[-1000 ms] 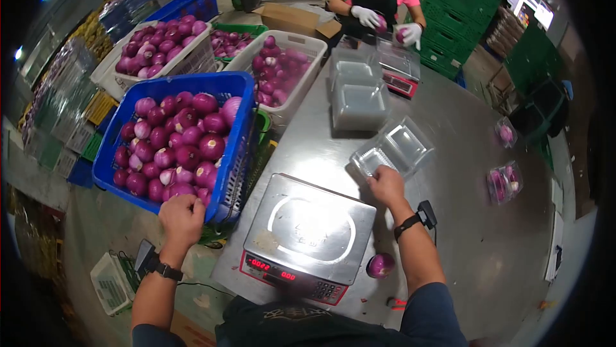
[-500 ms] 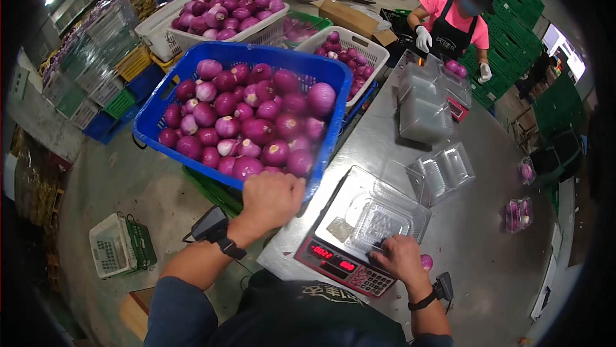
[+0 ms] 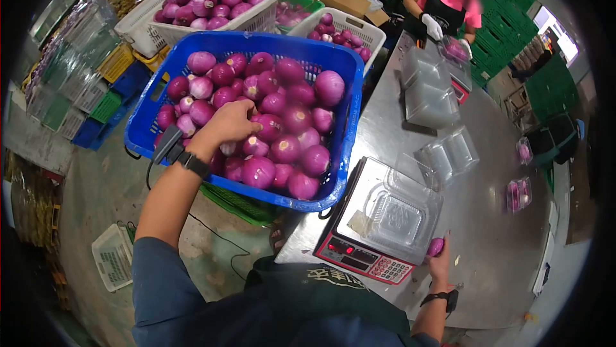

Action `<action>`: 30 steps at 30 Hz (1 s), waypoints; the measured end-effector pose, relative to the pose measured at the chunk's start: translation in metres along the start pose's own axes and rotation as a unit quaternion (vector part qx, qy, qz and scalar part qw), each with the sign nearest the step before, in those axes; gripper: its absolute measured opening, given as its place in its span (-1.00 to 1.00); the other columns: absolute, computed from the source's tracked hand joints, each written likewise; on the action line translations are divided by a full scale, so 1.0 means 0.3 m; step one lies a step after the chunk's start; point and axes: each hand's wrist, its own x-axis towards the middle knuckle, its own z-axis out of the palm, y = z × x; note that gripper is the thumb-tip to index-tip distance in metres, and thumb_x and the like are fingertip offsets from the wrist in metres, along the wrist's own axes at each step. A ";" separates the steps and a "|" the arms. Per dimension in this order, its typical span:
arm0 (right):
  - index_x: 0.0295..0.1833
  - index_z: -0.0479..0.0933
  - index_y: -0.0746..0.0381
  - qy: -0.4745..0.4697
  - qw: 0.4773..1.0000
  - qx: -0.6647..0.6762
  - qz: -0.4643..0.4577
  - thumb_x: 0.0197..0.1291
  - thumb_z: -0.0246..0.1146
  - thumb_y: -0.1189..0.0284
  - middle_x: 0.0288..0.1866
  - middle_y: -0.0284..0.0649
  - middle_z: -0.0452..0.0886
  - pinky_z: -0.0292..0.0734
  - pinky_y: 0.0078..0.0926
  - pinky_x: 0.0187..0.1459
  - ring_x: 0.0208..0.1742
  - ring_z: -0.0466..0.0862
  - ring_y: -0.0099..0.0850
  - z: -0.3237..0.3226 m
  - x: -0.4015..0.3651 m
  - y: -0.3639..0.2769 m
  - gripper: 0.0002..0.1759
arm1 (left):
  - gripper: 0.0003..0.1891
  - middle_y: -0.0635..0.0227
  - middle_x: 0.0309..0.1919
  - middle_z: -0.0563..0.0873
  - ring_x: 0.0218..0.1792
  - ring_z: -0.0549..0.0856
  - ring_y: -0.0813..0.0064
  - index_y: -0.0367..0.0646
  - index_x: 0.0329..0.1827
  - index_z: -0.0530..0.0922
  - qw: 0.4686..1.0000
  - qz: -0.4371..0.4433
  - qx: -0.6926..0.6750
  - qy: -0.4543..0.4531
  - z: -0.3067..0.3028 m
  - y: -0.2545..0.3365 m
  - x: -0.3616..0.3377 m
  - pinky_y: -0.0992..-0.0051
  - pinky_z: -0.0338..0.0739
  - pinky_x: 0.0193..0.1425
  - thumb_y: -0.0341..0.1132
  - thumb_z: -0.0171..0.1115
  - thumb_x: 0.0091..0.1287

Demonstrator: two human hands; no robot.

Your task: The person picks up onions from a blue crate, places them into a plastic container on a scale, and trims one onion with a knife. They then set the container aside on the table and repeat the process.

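My left hand (image 3: 232, 122) is inside the blue crate (image 3: 355, 100), its fingers curled against a red onion (image 3: 269, 127) among many others. Part of that grip is hidden by the hand itself. Low at the right, my right hand (image 3: 440, 262) has its fingers closed round a small red onion (image 3: 436, 247) beside the scale. On the scale (image 3: 366, 259) rests an open clear plastic clamshell box (image 3: 401, 215), with no onion in it. The display glows red.
Another open clamshell (image 3: 450, 154) and stacked clear boxes (image 3: 428, 93) stand farther up the metal table (image 3: 478, 238). Filled packs (image 3: 518, 194) lie at the right. A gloved co-worker (image 3: 443, 7) handles a pack at the far end. White crates (image 3: 263, 23) of onions stand behind.
My left hand has moved from the blue crate's near rim in among the onions. My right hand has left the clamshell and taken hold of the small onion beside the scale.
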 end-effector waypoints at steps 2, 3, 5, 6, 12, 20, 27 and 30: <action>0.61 0.25 0.22 0.051 0.995 -0.086 -0.016 -0.18 0.48 0.64 0.46 0.10 0.41 0.37 -0.12 0.54 0.48 0.47 0.05 0.028 -0.024 0.004 0.10 | -0.59 0.07 -0.22 0.79 -0.17 0.79 0.14 -0.31 -0.05 0.66 0.999 0.017 0.029 -0.021 0.048 0.025 0.034 0.20 0.66 -0.03 -0.23 0.57 0.17; 0.62 0.23 0.21 0.099 0.980 -0.167 -0.041 -0.17 0.48 0.64 0.46 0.10 0.42 0.35 -0.12 0.55 0.49 0.46 0.05 0.043 -0.021 -0.008 0.11 | -0.58 0.04 -0.20 0.78 -0.14 0.79 0.09 -0.30 -0.05 0.66 0.997 0.032 0.060 -0.033 0.069 0.046 0.053 0.17 0.66 0.00 -0.22 0.58 0.15; 0.61 0.26 0.20 0.123 0.978 -0.168 -0.025 -0.15 0.47 0.63 0.46 0.11 0.42 0.34 -0.11 0.55 0.50 0.44 0.05 0.060 -0.012 -0.014 0.08 | -0.56 0.03 -0.15 0.78 -0.07 0.79 0.05 -0.28 -0.02 0.67 0.991 0.125 0.028 -0.041 0.101 0.120 0.045 0.17 0.65 0.06 -0.20 0.58 0.13; 0.59 0.28 0.20 0.144 0.975 -0.167 -0.015 -0.14 0.47 0.63 0.45 0.11 0.42 0.32 -0.10 0.56 0.52 0.42 0.05 0.072 -0.009 -0.012 0.05 | -0.55 0.02 -0.14 0.78 -0.04 0.78 0.04 -0.27 -0.02 0.67 0.988 0.137 -0.002 -0.068 0.122 0.139 0.044 0.16 0.65 0.08 -0.20 0.59 0.13; 0.54 0.35 0.24 0.208 0.976 -0.067 -0.014 -0.03 0.52 0.56 0.22 -0.05 0.58 0.56 -0.21 0.33 0.20 0.66 -0.06 0.059 0.038 0.055 -0.07 | -0.29 -0.04 0.02 0.80 0.07 0.78 -0.02 -0.25 0.16 0.68 0.967 0.036 0.160 -0.195 0.094 0.146 -0.005 0.11 0.65 0.17 0.16 0.57 0.13; 0.21 0.49 0.15 0.189 0.889 0.400 0.114 0.36 0.36 0.05 -0.08 -0.26 0.64 0.56 -0.40 -0.35 -0.24 0.68 -0.36 -0.051 -0.090 -0.283 -0.49 | 0.03 -0.10 0.21 0.74 0.23 0.74 -0.03 -0.31 0.36 0.60 0.904 -0.085 0.219 -0.357 0.107 0.165 -0.036 0.15 0.61 0.35 0.38 0.57 0.02; 0.24 0.48 0.20 0.150 0.864 0.478 0.055 0.45 0.25 -0.04 -0.02 -0.16 0.68 0.49 -0.41 -0.35 -0.25 0.64 -0.33 -0.028 -0.194 -0.483 -0.45 | 0.00 -0.06 0.27 0.71 0.25 0.73 -0.01 -0.19 0.53 0.45 0.898 -0.054 0.193 -0.392 0.119 0.096 -0.023 0.16 0.62 0.32 -0.02 0.71 0.01; 0.26 0.48 0.21 0.130 0.860 0.491 0.037 0.45 0.25 -0.04 -0.02 -0.12 0.68 0.49 -0.42 -0.34 -0.27 0.63 -0.32 -0.012 -0.225 -0.540 -0.43 | -0.22 0.01 0.18 0.77 0.19 0.76 0.02 -0.12 0.44 0.56 0.883 0.013 0.229 -0.410 0.096 0.037 0.003 0.17 0.65 0.24 -0.29 0.60 0.06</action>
